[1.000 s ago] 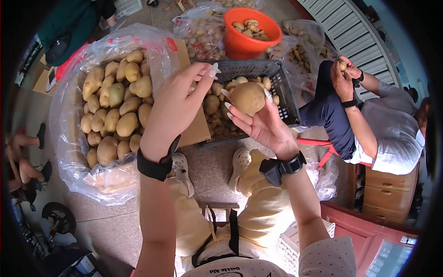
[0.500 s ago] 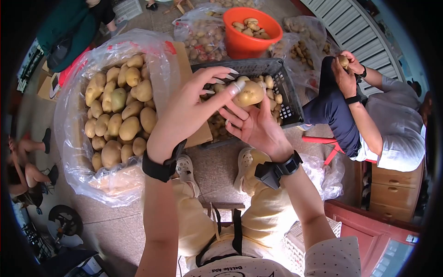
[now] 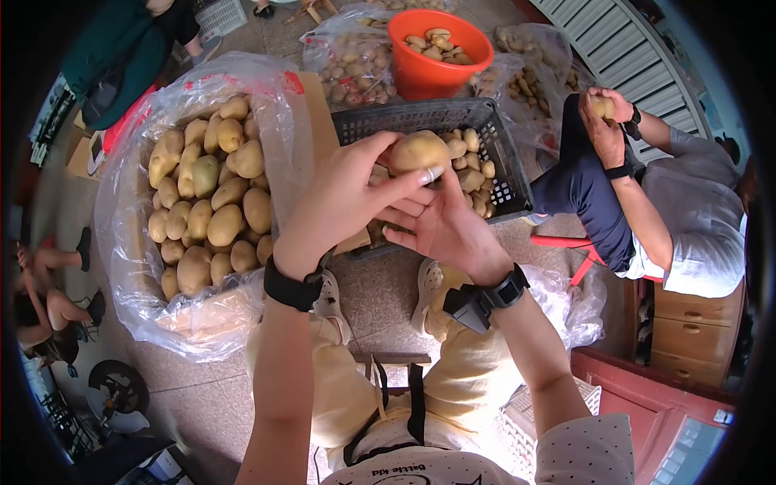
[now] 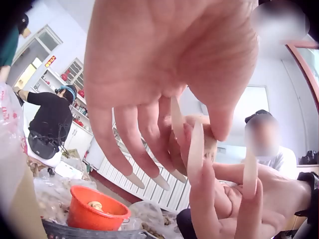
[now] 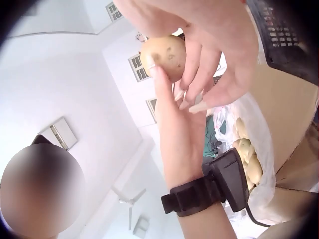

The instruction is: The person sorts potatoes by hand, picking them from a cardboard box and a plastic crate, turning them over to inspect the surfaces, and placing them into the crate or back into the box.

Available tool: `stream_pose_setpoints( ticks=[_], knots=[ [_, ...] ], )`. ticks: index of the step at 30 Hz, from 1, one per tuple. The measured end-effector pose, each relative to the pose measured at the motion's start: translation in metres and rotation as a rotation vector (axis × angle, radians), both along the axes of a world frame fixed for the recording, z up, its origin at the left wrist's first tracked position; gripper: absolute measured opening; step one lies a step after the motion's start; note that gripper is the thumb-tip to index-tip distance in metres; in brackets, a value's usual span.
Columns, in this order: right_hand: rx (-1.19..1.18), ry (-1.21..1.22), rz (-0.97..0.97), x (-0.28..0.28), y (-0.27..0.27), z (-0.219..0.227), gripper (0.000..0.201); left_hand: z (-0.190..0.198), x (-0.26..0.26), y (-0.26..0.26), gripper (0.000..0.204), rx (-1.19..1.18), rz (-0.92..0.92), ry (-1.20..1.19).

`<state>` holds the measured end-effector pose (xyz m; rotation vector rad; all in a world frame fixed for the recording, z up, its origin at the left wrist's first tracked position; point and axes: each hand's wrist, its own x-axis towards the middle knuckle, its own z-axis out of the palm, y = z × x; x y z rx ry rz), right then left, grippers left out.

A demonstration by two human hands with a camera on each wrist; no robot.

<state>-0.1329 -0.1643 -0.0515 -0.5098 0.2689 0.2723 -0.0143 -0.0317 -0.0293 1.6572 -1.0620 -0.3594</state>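
Between both hands is a large yellow-brown potato (image 3: 419, 152), held above a black crate (image 3: 509, 174) of smaller potatoes. My left hand (image 3: 335, 194) grips the potato from its left, with the thumb pressed on its lower front. From below and right, my right hand (image 3: 453, 226) holds it too, its thumb at the potato's right edge and its other fingers partly behind my left hand. Dark spots mark the potato (image 5: 172, 57) in the right wrist view. In the left wrist view the fingers overlap and hide much of the potato.
At the left, a plastic-lined box (image 3: 129, 267) holds large potatoes. An orange bucket (image 3: 440, 77) and bagged potatoes stand behind the crate. A seated person (image 3: 687, 218) at the right holds a potato. A cardboard flap (image 3: 319, 121) stands between box and crate.
My left hand has come round the potato and grips it. The potato has shifted left and turned. My right hand has moved slightly left with it.
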Motion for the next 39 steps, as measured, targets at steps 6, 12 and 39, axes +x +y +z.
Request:
stream_pose_setpoints(
  ticks=[6, 12, 39],
  knots=[
    [-0.565, 0.020, 0.032, -0.006, -0.006, 0.005, 0.083, 0.023, 0.004, 0.009, 0.043, 0.268, 0.000, 0.342],
    [-0.968, -0.024, -0.405, -0.003, -0.003, 0.006, 0.051, 0.028, 0.003, 0.014, 0.053, 0.262, 0.209, 0.398],
    [-0.148, 0.179, -0.123, 0.006, 0.010, 0.002, 0.071, 0.016, 0.009, 0.013, 0.045, 0.168, 0.339, 0.156]
  ],
)
